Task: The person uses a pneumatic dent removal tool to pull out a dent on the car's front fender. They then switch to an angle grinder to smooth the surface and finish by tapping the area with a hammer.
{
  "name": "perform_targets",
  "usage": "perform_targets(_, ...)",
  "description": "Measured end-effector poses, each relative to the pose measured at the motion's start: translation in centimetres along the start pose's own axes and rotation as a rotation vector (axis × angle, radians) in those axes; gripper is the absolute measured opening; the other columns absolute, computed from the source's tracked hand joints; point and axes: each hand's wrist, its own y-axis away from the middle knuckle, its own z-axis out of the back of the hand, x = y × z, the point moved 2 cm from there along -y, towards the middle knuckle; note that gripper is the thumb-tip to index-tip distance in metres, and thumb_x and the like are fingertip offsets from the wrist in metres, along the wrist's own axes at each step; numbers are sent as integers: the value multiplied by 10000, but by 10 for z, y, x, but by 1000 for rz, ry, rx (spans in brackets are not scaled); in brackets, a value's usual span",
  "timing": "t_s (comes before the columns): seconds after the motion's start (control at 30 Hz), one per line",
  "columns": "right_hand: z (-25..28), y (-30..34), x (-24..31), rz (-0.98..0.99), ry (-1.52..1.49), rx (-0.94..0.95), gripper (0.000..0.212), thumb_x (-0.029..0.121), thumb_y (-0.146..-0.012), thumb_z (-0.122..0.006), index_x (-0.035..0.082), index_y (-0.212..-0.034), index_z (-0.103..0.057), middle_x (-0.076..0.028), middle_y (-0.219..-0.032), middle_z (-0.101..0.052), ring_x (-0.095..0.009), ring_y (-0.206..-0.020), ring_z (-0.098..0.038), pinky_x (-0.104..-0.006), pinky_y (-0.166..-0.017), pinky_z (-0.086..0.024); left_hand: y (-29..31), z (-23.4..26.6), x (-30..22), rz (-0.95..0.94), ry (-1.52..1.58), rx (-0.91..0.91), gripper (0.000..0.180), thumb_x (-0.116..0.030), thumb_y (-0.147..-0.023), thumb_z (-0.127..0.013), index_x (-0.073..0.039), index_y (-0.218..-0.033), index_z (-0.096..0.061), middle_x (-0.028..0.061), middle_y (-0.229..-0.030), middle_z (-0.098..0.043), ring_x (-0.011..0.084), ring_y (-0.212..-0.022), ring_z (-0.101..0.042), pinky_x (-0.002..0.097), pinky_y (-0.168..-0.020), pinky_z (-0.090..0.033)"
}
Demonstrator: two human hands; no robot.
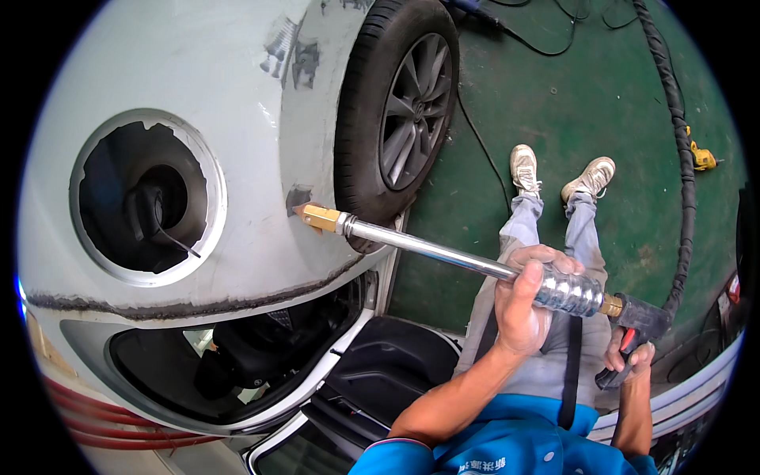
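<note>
A slide-hammer dent puller point(435, 248) stretches from my hands to the pale grey car body point(245, 158). Its brass head point(321, 218) has a copper-coloured tip at a bare, dark patch point(299, 198) beside the rear wheel arch; whether tip and metal touch I cannot tell. My left hand point(522, 309) is closed around the near part of the shaft and the front of the ribbed metal sliding weight point(568, 291). Around the black pistol handle point(613, 376) with a red trigger point(628, 339), my right hand point(640, 358) is closed at the rear end.
A wheel point(419, 111) stands right of the panel. Left of it is a round, ragged-edged opening point(150, 198). A thick wrapped cable point(682, 174) runs from the handle up the right side. A yellow tool point(701, 157) and thin black cables point(483, 146) lie on the green floor point(546, 95).
</note>
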Motion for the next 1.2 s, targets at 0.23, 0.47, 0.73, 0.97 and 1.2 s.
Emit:
perform_targets(0.23, 8, 8, -3, 21, -11, 4, 552, 146, -571, -762, -163, -991, -580, -177, -545, -541, -248, -385, -488, -379, -443, -437, -44, 27, -125, -273, -114, 30, 395, -326, -973, -584, 14, -1161, -510, 187, -1091, -587, 277, -981, -579, 393, -883, -481)
perform_targets(0.47, -1, 10, 1, 22, 52, 21, 426, 148, -571, -763, -135, -849, -608, -187, -565, -568, -243, -392, -499, -374, -445, -441, -84, 30, -189, -128, 487, 325, 295, -289, -931, -665, -96, -750, -534, -53, -542, -351, 71, -423, -302, 241, -415, -273)
perform_targets(0.73, 29, -1, 0, 5, -151, 0, 666, 102, -594, -720, -173, -1153, -488, -228, -671, -567, -239, -418, -482, -387, -455, -423, -70, 5, -186, -362, -57, -314, 228, -282, -1027, -549, -68, -962, -502, -10, -728, -401, 94, -594, -363, 256, -552, -349)
perform_targets(0.97, 51, 2, 1, -77, -142, 42, 636, 96, -602, -672, -130, -1172, -504, -223, -773, -612, -240, -451, -514, -390, -478, -445, -48, 13, -175, -375, -165, -359, 176, -233, -1039, -526, -89, -949, -479, -7, -776, -410, 102, -652, -388, 283, -622, -364)
perform_targets(1.2, 35, -5, -3, -24, -151, 8, 681, 107, -637, -694, -87, -1258, -493, -191, -741, -598, -215, -457, -519, -377, -477, -445, -77, 12, -175, -345, -153, -295, 175, -217, -1014, -573, -100, -928, -475, -6, -773, -416, 97, -636, -399, 280, -605, -363)
